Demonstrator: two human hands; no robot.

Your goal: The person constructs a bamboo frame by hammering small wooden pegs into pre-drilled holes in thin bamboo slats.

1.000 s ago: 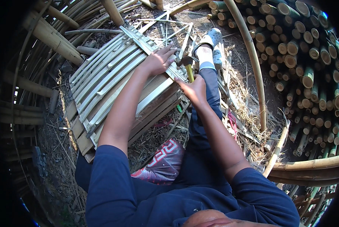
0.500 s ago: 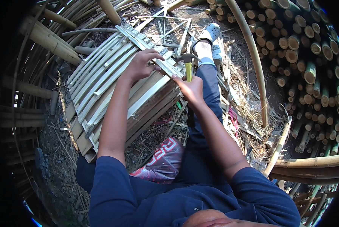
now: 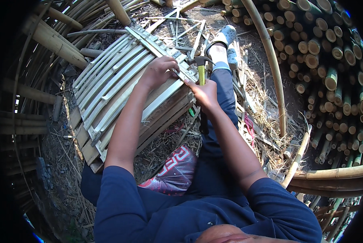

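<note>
A panel of pale bamboo slats (image 3: 120,77) lies on a low stack of wooden boards (image 3: 161,109) in front of me. A bamboo crosspiece (image 3: 149,45) runs over the slats' far ends. My left hand (image 3: 160,73) is closed at the crosspiece's near end, its fingertips pinched together; whatever is between them is too small to make out. Close on its right, my right hand (image 3: 205,95) is wrapped around the yellow handle of a claw hammer (image 3: 201,73). The hammer's dark head points away from me, and the right thumb reaches toward the crosspiece's end.
Cut bamboo poles (image 3: 311,60) are piled at the far right, behind a bent bamboo pole (image 3: 272,60). Bamboo offcuts (image 3: 197,38) and shavings litter the ground. My leg in dark trousers (image 3: 224,89) stretches along the panel's right. A red printed cloth (image 3: 173,170) lies near my lap.
My left hand has moved slightly right and its fingers, apart before, have drawn together at the crosspiece's end. The right hand still holds the hammer in nearly the same place.
</note>
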